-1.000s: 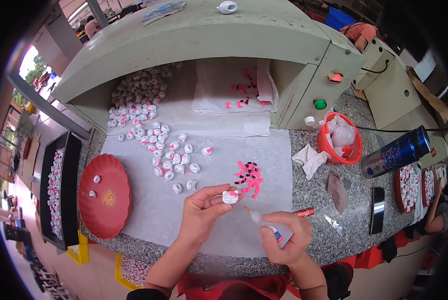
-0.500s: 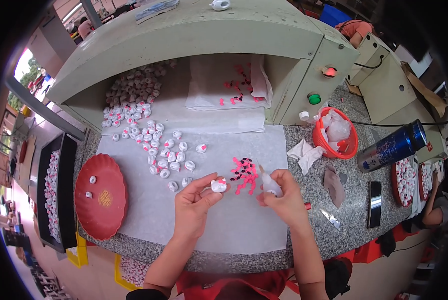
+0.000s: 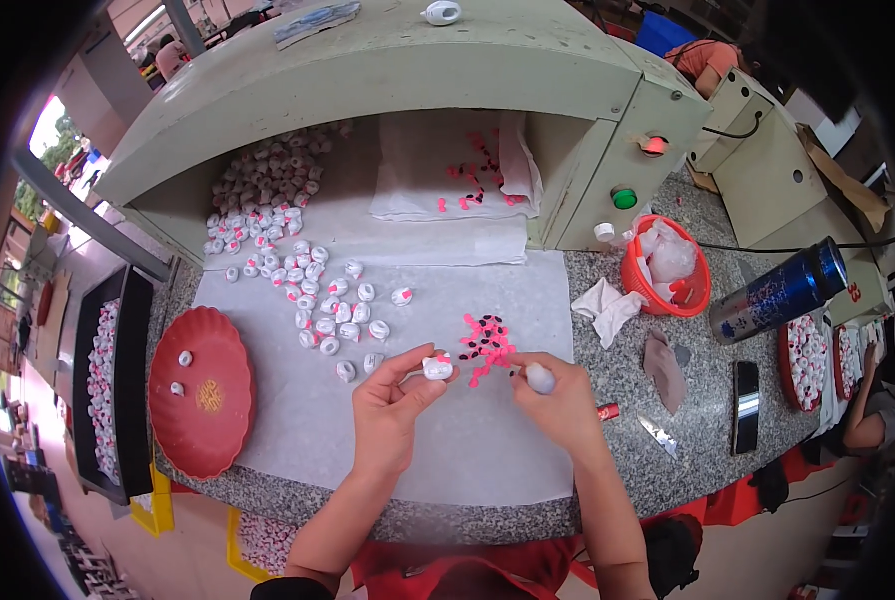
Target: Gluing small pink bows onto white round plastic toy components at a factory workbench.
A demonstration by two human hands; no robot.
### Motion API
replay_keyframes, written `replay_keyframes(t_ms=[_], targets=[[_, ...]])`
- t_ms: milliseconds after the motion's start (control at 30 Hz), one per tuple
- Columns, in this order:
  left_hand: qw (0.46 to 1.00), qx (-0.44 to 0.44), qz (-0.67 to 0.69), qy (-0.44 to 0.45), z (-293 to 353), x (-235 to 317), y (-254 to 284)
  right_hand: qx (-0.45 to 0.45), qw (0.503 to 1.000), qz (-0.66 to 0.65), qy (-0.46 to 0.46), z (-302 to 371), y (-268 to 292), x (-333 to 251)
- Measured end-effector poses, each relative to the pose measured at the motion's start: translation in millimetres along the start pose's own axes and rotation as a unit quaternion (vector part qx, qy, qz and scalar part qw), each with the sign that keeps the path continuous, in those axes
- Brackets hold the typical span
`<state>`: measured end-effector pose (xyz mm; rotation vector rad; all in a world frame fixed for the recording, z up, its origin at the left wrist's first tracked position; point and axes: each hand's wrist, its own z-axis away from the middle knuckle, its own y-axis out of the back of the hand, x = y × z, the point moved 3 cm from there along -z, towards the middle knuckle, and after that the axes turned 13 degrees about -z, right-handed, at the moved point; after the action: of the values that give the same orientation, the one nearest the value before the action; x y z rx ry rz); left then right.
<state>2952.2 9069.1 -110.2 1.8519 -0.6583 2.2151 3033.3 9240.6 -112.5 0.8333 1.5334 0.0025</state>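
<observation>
My left hand (image 3: 388, 400) pinches a small white plastic piece with pink patches (image 3: 438, 367) between thumb and fingertips, above the white paper sheet (image 3: 478, 460). My right hand (image 3: 560, 405) is closed around a small whitish squeeze bottle (image 3: 541, 378), its rounded end showing and its tip hidden. The right fingertips are at the near edge of a pile of small pink and black parts (image 3: 488, 345); a tiny dark spot shows by them, too small to name. Many similar white pieces (image 3: 344, 312) lie loose to the left of the pile.
Ahead stands a grey-green metal hood (image 3: 388, 75) with more pieces inside. At left are a red scalloped dish (image 3: 193, 440) and a black tray (image 3: 133, 400). On the right lie a red basket (image 3: 703, 290), blue bottle (image 3: 778, 290), phone (image 3: 747, 410) and a blade (image 3: 658, 437).
My right hand has tipped the squeeze bottle, so its pointed tip no longer shows, and its fingertips have come to the pile's edge. My left hand keeps its hold on the white piece.
</observation>
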Motion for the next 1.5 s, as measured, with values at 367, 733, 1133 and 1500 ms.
replay_keyframes(t_ms=[367,733,1133,1500], targets=[[0.994,-0.038,-0.088,-0.053,10,-2,-15,-0.055,0.834,-0.519,-0.177,3,3,-31],[0.986,-0.06,-0.108,-0.112,13,-6,-15,-0.079,0.91,-0.396,-0.095,11,-13,-36],[0.986,-0.118,-0.082,-0.087,12,5,-15,-0.023,0.93,-0.346,-0.126,13,-13,-35],[0.974,-0.11,-0.128,-0.148,14,5,-16,-0.044,0.941,-0.333,-0.036,12,-14,-34]])
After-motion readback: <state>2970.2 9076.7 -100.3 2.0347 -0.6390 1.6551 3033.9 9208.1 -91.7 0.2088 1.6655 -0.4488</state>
